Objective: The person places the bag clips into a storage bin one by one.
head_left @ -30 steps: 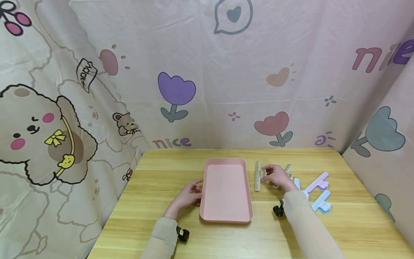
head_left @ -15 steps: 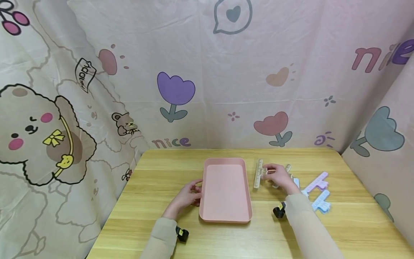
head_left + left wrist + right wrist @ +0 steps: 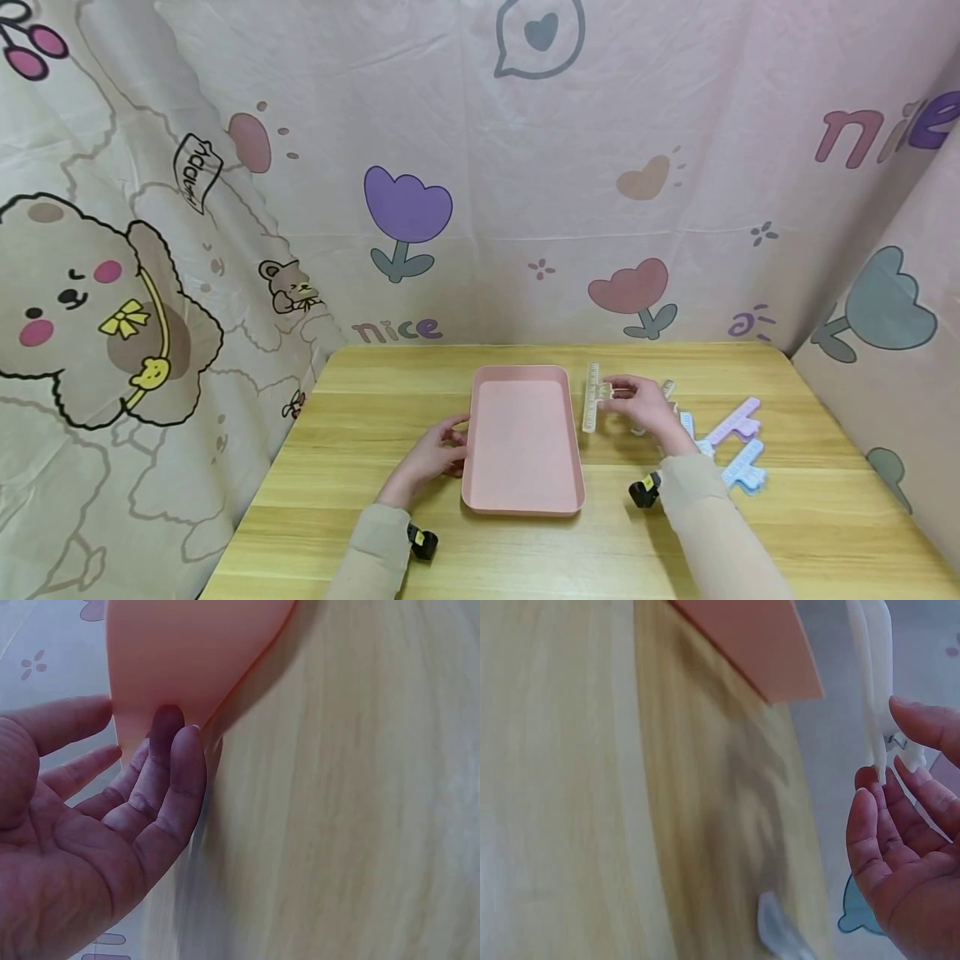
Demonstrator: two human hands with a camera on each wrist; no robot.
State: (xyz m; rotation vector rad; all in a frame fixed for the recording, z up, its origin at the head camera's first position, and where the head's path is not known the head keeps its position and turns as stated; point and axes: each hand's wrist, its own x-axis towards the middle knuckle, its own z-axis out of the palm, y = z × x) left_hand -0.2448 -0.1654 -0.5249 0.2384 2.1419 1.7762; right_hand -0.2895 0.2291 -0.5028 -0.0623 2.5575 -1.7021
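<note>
In the head view my right hand (image 3: pixel 640 407) pinches a cream clip (image 3: pixel 591 398) by its short handle. The clip has a long bar with ruler-like marks, held just right of the pink tray (image 3: pixel 522 510). From the right wrist, the clip (image 3: pixel 875 660) appears edge-on, its metal spring between thumb and fingers, with a shadow on the table below. My left hand (image 3: pixel 431 454) rests its loosely bent fingers against the tray's left wall. In the left wrist view the fingertips (image 3: pixel 186 754) lie along the pink outer wall (image 3: pixel 187 660).
Right of the tray, partly behind my right hand and sleeve, lie more clips: a purple clip (image 3: pixel 735 423), a blue clip (image 3: pixel 746 467) and a cream one (image 3: pixel 668 389). All lie on a wood-grain table (image 3: pixel 360 392). A patterned curtain (image 3: pixel 487 167) hangs behind and at the sides.
My right hand has lifted the cream clip and carried it slightly left and away, closer to the tray. The left hand and tray stay in place.
</note>
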